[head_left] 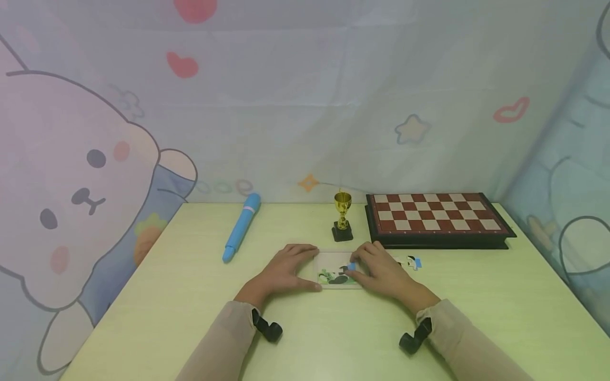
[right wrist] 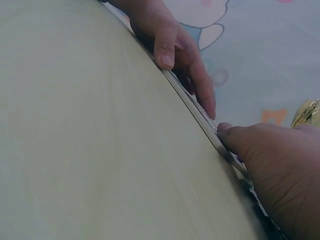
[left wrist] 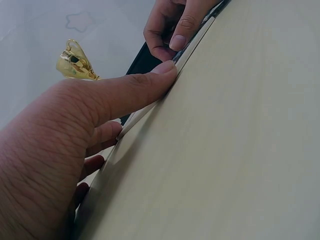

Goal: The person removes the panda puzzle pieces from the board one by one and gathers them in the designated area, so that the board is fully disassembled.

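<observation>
A: Hands at work on a flat picture puzzle: the left hand (head_left: 286,272) and the right hand (head_left: 381,275) bracket a thin puzzle tray (head_left: 333,264) lying on the pale green table (head_left: 190,296).

B: What does each grip have hold of?

A: The left grip pinches the tray's left edge, thumb on the near rim and fingers curled over the far side. The right grip does the same on the right edge, and a small blue puzzle piece (head_left: 352,267) sits at its fingertips. Whether that piece is pinched or only touched, I cannot tell.

B: Which step does this look like?

A: Judging by the pose, a piece is being seated while the tray is steadied. The next move would call for light downward pressure with the tray kept from sliding on the smooth table.

B: Anything else near the grips?

A: Loose puzzle pieces (head_left: 411,261) lie just right of the right grip. Beyond the fingertips of both stands a little gold trophy (head_left: 342,214), shiny, cup-shaped, on a black base. Far right of it is a folding chessboard (head_left: 436,218) in red-brown and cream squares with a dark frame. Beyond and left of the left grip lies a fat blue pen (head_left: 242,226), rounded plastic.

B: And the tray itself?

A: Thin as card, rectangular, pale-rimmed; the wrist views show its edge lying nearly flush with the matte table.
</observation>
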Demonstrator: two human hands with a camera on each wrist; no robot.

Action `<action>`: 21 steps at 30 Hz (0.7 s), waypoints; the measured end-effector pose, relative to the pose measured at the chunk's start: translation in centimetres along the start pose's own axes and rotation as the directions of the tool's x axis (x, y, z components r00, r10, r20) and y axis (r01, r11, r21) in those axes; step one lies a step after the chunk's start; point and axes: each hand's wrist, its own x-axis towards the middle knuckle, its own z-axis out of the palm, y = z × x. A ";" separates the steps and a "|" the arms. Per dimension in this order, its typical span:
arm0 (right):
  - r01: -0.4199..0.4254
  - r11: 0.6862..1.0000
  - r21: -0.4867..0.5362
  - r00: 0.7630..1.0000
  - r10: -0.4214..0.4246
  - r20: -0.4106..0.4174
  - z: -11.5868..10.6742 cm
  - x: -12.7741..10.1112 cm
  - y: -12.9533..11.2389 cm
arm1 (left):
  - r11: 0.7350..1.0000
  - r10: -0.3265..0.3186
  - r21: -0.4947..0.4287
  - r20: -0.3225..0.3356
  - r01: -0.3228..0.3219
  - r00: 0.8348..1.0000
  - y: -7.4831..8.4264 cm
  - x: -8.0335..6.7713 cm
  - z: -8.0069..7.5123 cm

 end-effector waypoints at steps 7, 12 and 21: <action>0.007 1.000 -0.010 1.000 -0.007 -0.001 -0.1 0.0 -0.1 | 1.000 0.003 0.003 -0.001 -0.003 1.000 -0.1 0.1 0.1; 0.000 1.000 -0.008 1.000 0.000 0.000 -0.1 0.1 -0.2 | 1.000 0.006 0.008 -0.002 -0.006 1.000 -0.2 0.1 0.1; 0.005 1.000 0.024 1.000 -0.004 -0.017 -0.1 0.1 -0.2 | 1.000 0.013 0.021 -0.007 -0.013 1.000 -0.3 0.2 0.2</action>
